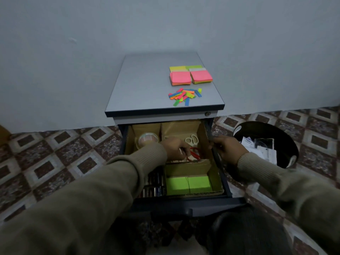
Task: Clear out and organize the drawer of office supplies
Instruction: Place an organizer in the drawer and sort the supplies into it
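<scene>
The open drawer (225,183) of a small cabinet holds cardboard dividers. My left hand (175,147) reaches into the middle compartment, fingers curled around red-handled scissors (195,153). White-handled scissors (192,140) lie just behind them. My right hand (227,147) grips the drawer's right rim. A tape roll (148,139) sits in the back left compartment, green sticky notes (187,184) in the front right one, and batteries (154,184) at front left, partly hidden by my sleeve.
On the cabinet top (143,85) lie stacks of pink and yellow-green sticky notes (190,76) and a pile of coloured paper flags (184,96). A black waste bin (287,144) with paper scraps stands on the tiled floor at the right. My knee (248,230) is below the drawer.
</scene>
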